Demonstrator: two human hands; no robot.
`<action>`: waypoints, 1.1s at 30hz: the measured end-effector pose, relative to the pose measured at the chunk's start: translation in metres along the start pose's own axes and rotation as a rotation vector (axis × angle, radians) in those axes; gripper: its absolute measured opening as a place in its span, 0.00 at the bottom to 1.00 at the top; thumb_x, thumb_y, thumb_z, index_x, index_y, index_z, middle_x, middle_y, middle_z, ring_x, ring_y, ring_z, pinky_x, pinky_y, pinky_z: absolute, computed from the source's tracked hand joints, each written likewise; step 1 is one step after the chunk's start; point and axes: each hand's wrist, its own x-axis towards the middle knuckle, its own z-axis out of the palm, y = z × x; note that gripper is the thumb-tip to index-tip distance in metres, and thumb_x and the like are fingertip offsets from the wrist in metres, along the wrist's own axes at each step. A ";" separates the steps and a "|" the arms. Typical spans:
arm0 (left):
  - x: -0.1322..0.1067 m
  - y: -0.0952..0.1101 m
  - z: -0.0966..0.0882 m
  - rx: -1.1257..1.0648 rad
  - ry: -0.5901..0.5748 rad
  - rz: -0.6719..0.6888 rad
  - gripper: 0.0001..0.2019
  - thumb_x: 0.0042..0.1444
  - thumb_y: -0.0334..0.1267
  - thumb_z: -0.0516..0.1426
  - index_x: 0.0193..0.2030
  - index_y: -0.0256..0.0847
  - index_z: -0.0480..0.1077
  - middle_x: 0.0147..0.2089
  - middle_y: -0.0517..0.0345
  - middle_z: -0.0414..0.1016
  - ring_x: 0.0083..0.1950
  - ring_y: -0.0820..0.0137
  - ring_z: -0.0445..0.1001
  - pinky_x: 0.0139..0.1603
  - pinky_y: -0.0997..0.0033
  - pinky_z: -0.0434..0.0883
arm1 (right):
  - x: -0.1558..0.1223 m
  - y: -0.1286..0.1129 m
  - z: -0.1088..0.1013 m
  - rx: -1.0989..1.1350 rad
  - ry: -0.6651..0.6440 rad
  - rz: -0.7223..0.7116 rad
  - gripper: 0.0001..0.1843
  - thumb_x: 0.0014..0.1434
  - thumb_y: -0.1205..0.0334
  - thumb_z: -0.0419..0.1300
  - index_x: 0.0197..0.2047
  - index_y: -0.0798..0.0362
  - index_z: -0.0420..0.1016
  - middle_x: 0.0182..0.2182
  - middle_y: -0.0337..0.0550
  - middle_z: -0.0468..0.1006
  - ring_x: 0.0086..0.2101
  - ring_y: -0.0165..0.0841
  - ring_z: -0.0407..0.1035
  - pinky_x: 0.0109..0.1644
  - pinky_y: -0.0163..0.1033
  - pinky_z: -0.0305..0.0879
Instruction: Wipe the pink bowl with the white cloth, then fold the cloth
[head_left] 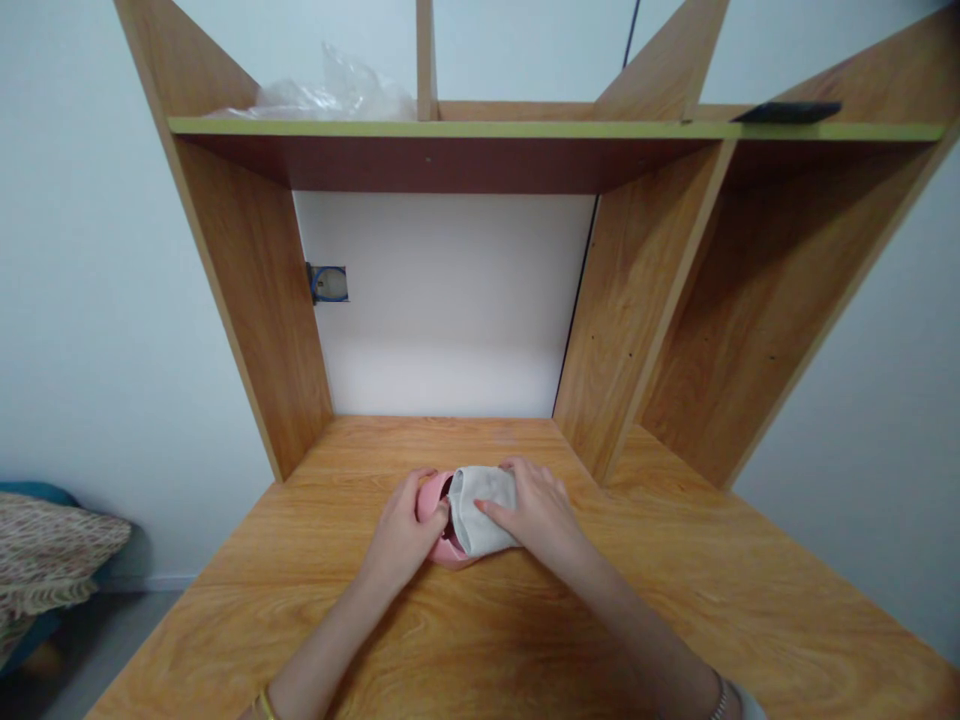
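Your left hand (405, 535) had its grip closed around a pink rounded object (433, 500), thumb up near the top edge and fingers wrapped along its left side, while your right hand (536, 510) lay over a pale grey cloth (480, 510), index finger stretched across the fabric and pressing it down, so that grip was grasping the cloth rather than lying slack. What the pink object was could not be made out for certain; only a curved rim and a dark gap showed between the two hands. The cloth sat partly over or into the pink object, covering its right half, with the left half uncovered. Judging from that, the work with the cloth on the pink piece looked to be somewhere in the middle: contact was made and both hands were engaged, but the pink surface on the left and along the lower edge remained bare of the cloth. Both things rested on the wooden bench (525, 640), near its middle, just in front of the open alcove. Above, the shelf (525, 128) carried a crumpled clear plastic bag (337, 95) on the left and a flat dark object (787, 112) on the right. A wall socket (328, 284) showed at the back.
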 end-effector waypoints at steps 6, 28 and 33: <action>-0.007 0.012 -0.001 0.171 -0.067 0.061 0.22 0.49 0.37 0.50 0.53 0.39 0.60 0.53 0.50 0.66 0.53 0.63 0.65 0.53 0.62 0.60 | -0.006 -0.001 0.018 -0.029 -0.212 0.122 0.41 0.45 0.52 0.58 0.59 0.59 0.51 0.43 0.56 0.73 0.44 0.46 0.66 0.43 0.43 0.56; -0.011 0.037 -0.006 0.247 -0.279 0.199 0.30 0.41 0.34 0.54 0.56 0.47 0.60 0.46 0.57 0.69 0.45 0.64 0.68 0.49 0.65 0.64 | -0.009 -0.004 0.000 -0.323 0.020 -0.135 0.34 0.54 0.59 0.54 0.61 0.57 0.47 0.30 0.50 0.77 0.34 0.40 0.71 0.38 0.39 0.59; -0.013 0.035 -0.005 0.288 -0.270 0.200 0.28 0.45 0.37 0.53 0.56 0.47 0.59 0.44 0.56 0.70 0.43 0.64 0.69 0.46 0.65 0.65 | -0.006 0.003 0.001 -0.213 -0.087 -0.115 0.36 0.53 0.59 0.53 0.62 0.57 0.44 0.32 0.50 0.77 0.33 0.41 0.71 0.33 0.37 0.60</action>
